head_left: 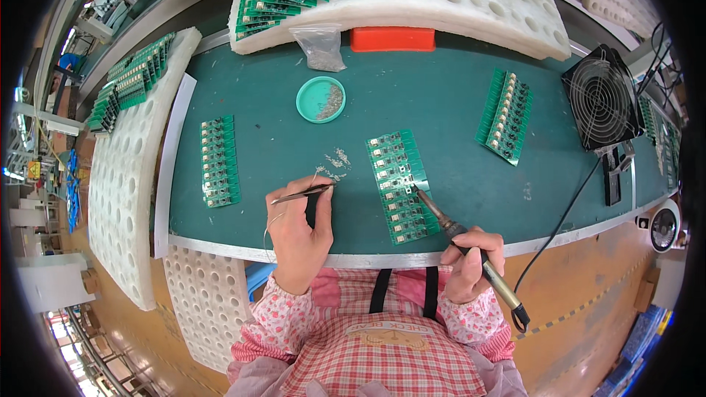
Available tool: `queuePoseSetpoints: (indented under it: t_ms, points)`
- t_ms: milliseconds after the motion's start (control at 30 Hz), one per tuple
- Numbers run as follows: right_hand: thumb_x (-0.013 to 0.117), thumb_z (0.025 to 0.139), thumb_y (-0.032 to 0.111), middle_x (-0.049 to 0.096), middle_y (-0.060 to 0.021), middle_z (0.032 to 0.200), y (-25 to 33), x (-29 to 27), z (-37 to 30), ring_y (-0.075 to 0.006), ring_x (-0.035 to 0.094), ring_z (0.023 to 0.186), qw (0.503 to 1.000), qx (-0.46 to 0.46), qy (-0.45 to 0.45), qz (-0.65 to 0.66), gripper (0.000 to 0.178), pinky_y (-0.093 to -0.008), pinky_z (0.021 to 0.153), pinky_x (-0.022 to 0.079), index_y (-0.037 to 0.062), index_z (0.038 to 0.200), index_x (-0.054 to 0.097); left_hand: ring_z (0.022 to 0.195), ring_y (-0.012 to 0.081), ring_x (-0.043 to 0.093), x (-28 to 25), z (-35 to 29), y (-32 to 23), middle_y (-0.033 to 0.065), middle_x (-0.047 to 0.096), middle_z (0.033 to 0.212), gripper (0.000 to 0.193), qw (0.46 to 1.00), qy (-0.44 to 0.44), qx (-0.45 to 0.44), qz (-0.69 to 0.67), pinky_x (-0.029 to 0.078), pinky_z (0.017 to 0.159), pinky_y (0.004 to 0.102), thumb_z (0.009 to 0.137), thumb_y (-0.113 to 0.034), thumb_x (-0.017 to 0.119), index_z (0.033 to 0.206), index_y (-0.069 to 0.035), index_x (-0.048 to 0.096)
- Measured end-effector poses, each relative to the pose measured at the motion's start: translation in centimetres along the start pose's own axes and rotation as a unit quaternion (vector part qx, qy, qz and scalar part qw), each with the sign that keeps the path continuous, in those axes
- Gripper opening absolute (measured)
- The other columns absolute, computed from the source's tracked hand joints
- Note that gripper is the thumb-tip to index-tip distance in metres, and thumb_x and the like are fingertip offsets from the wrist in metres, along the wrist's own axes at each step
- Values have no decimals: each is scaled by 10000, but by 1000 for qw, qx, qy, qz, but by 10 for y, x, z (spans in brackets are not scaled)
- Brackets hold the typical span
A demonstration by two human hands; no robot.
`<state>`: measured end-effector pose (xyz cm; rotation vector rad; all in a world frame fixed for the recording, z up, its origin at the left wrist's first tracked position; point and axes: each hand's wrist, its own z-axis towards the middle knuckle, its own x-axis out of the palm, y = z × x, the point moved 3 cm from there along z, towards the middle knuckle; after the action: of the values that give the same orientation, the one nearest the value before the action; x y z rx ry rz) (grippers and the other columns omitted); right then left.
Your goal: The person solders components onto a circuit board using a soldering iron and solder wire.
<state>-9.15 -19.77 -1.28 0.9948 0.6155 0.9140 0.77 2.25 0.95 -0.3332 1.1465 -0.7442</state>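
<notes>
My left hand point(300, 242) pinches a pair of tweezers point(294, 195), their tips over the mat beside a small scatter of tiny light parts point(338, 164). A thin wire point(265, 239) loops out from the same hand. In my right hand point(474, 259) is a soldering iron point(443, 222), gripped like a pen. Its tip meets, or hovers just over, the right middle of a green circuit board panel point(390, 190). That panel lies flat in front of me and carries a column of pale components. Whether the tip touches a joint is too small to tell.
A turquoise dish point(300, 110) of tiny parts sits beyond, near a clear bag point(321, 50) and red box point(393, 39). Board panels lie left point(219, 162) and right point(504, 116). White foam trays point(471, 11) border the bench; a black fan point(599, 99) stands right.
</notes>
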Motion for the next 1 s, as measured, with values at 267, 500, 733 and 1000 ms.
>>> queuePoseSetpoints:
  t_ms: [267,500,733,1000]
  points:
    - [533,972,177,601,-22,551,-1,-1,-1,-122,573,486,1000,-10,-5,-8,201,-264,507,449,3,951,633,880,266,656,4,6,1,63,717,1029,148,1000,-14,25,3,449,857,380,855,3,712,993,-40,682]
    - [535,963,169,587,-27,538,-1,-1,1,-128,581,481,1000,-22,-1,-5,198,-271,487,465,-3,949,630,817,161,677,3,-3,-3,87,704,965,141,992,80,-32,-95,513,772,256,942,-5,644,1082,-10,653]
    - [535,961,179,582,-23,535,0,-1,2,-132,580,473,999,-34,-4,-14,213,-272,483,467,-9,945,633,872,122,662,3,-2,6,64,704,977,143,985,35,-85,-146,511,815,253,945,-26,656,1088,-18,660]
    - [530,959,174,592,-33,549,0,-2,2,-137,577,474,999,-41,3,-3,212,-281,488,475,-10,952,635,908,244,684,4,3,-2,74,720,1031,150,998,23,30,-50,456,829,357,823,56,722,935,-18,655]
